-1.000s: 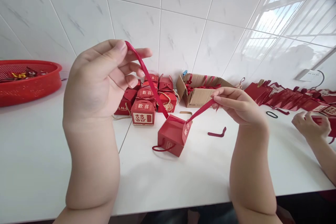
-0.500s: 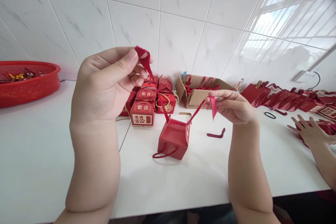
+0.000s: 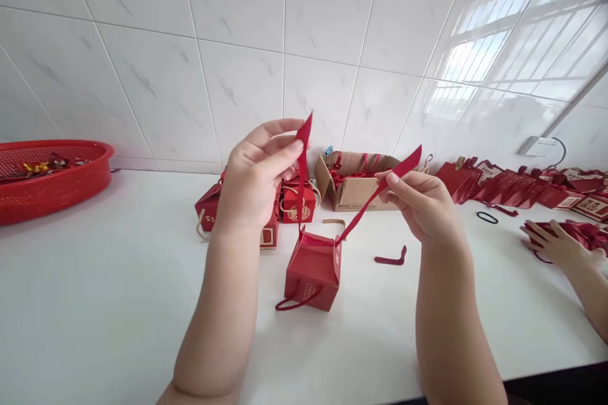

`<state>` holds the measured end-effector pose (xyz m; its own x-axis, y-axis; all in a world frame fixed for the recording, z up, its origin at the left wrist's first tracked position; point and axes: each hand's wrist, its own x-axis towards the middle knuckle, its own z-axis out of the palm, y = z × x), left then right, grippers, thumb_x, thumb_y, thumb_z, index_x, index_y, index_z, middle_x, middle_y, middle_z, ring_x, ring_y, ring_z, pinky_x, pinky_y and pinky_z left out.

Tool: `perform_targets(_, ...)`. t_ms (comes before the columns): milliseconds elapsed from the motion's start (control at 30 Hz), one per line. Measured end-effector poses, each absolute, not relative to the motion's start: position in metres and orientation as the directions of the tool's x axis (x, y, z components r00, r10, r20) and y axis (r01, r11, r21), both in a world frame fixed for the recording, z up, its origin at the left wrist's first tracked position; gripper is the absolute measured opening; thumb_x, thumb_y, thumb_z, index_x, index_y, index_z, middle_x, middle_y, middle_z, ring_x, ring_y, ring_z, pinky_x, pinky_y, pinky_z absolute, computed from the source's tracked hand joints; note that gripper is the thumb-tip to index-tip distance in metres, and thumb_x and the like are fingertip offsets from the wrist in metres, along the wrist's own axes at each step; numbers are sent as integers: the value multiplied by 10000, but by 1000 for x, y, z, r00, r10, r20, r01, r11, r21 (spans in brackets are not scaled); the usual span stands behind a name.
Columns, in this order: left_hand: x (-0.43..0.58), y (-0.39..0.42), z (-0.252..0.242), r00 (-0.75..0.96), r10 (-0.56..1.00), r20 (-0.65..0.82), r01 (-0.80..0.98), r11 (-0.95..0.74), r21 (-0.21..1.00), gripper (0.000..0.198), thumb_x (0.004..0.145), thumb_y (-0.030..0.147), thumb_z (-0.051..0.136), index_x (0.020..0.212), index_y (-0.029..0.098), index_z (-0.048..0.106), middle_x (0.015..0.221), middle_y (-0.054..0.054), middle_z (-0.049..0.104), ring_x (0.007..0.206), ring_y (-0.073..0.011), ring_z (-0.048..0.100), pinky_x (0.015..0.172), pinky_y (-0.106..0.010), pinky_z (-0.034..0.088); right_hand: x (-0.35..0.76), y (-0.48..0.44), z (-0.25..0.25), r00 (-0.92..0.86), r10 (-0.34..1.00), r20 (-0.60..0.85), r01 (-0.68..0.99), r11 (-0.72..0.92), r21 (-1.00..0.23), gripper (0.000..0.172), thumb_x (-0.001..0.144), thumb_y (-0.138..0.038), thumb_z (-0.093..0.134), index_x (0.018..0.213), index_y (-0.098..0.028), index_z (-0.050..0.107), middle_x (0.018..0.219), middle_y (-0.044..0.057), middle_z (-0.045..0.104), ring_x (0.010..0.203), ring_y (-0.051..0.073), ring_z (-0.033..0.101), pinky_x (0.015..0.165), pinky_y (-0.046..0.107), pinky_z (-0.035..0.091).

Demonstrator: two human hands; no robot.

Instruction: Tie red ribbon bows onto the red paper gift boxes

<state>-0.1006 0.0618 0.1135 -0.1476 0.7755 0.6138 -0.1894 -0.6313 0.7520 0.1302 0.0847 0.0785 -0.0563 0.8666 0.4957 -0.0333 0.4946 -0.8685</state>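
A small red gift box (image 3: 312, 269) with a dark red cord handle (image 3: 298, 299) stands on the white table in front of me. Red ribbon (image 3: 360, 214) comes out of its top on both sides. My left hand (image 3: 266, 168) pinches one end of that ribbon between thumb and fingers, above and left of the box. The other end is pinched in my right hand (image 3: 418, 199), up and to the right. Both ends stick out past my fingertips, and both lengths run down to the box.
Several red boxes (image 3: 298, 202) stand behind my left hand, partly hidden. A cardboard carton (image 3: 363, 195) holds red ribbons. At left is a red plastic basket (image 3: 90, 174). Right lie a ribbon scrap (image 3: 390, 260), a black ring (image 3: 487, 218), red bags (image 3: 508, 186) and another person's hand (image 3: 558, 247).
My left hand has moved right and closer to the middle with its ribbon end. In my right hand, the ribbon end now points upward instead of hanging. The box stays on the table.
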Motion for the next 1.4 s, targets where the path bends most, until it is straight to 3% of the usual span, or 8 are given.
perform_targets(67,-96,66,110,-131,794,593,-201,-607,769,317,705,173,717,1009,259,695,779,2,702,697,-127,646,562,-211,508,127,81,81,4,833,553,-22,553,-833,194,713,-369,746,597,-226,686,645,21,654,834,194,654,681,292,518)
perform_targets(133,-92,70,108,-137,800,584,-196,-600,776,321,694,188,735,1008,243,697,803,-6,713,756,-142,664,623,-220,533,122,77,84,81,799,597,10,598,-802,141,712,-358,749,651,-237,711,613,9,633,790,188,650,645,290,506)
perform_targets(233,-88,74,106,-188,779,598,-195,-627,754,203,693,215,747,893,204,716,838,-21,726,809,-158,677,701,-243,553,113,71,89,173,752,636,58,637,-769,117,741,-367,723,743,-250,736,645,2,640,694,155,625,608,289,490)
perform_targets(500,-88,65,107,-238,684,689,-139,-727,673,198,706,218,753,895,226,695,833,-2,724,817,-178,692,768,-305,569,92,64,95,222,636,739,121,734,-668,169,810,-402,643,798,-258,730,773,19,684,829,191,650,729,345,517)
perform_targets(767,-86,68,103,-280,654,703,-30,-738,674,263,702,284,763,952,236,697,837,-12,725,838,-207,695,737,-329,579,83,70,90,226,695,682,46,692,-720,156,781,-383,678,831,-247,736,817,19,705,838,189,656,768,354,524)
perform_targets(967,-76,65,102,-292,640,711,-10,-745,667,208,709,290,758,900,229,704,791,-11,723,738,-173,690,661,-294,563,78,64,93,261,700,664,7,687,-727,114,759,-352,696,742,-243,727,746,5,694,800,180,655,752,343,522)
perform_targets(1400,-68,57,103,-371,585,721,3,-776,631,110,716,304,749,780,224,708,758,4,702,721,-136,661,688,-266,547,76,52,97,208,731,650,-32,669,-742,134,791,-329,652,740,-221,713,760,17,715,792,183,673,776,352,536)
